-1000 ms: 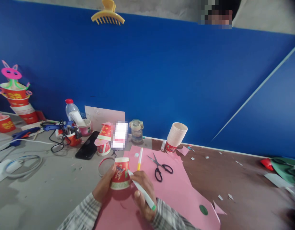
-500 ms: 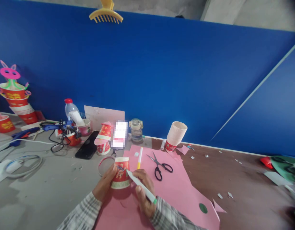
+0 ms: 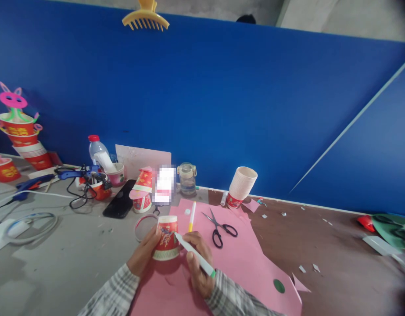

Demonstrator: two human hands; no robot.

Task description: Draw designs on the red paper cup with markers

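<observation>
Evidently, the person is sitting close in, and the left hand (image 3: pixel 145 251) is keeping a red paper cup (image 3: pixel 166 245) steady near the middle of the table (image 3: pixel 337 250), over a pink sheet (image 3: pixel 245 263). The cup is standing narrow end up, its pale band facing down; whether it is resting on the sheet or hanging just above, I cannot tell. The left grip is curving partway closed around the cup's left side. The right hand (image 3: pixel 202 263) is pinching a white marker (image 3: pixel 192 252) with a green end, thumb and fingers closing firmly on the barrel. The marker's tip is pointing at the cup's right side, touching it or just beside it; I cannot tell which from where I'm standing.

Beyond the right hand, a yellow-and-white marker (image 3: pixel 192 217) is lying on the sheet, and scissors (image 3: pixel 218 225) are lying beside it with their blades parted. A dark green disc (image 3: pixel 279 286) is resting near the sheet's right edge. Toward the table's far edge, a leaning stack of cups (image 3: pixel 243 186) is rising to the right of a lidded jar (image 3: pixel 188 184). To the left, a black phone (image 3: pixel 121 200) is lying flat beside a cup figure (image 3: pixel 143 182), and a taller cup tower (image 3: pixel 23 136) is standing by the table's far left corner.
</observation>
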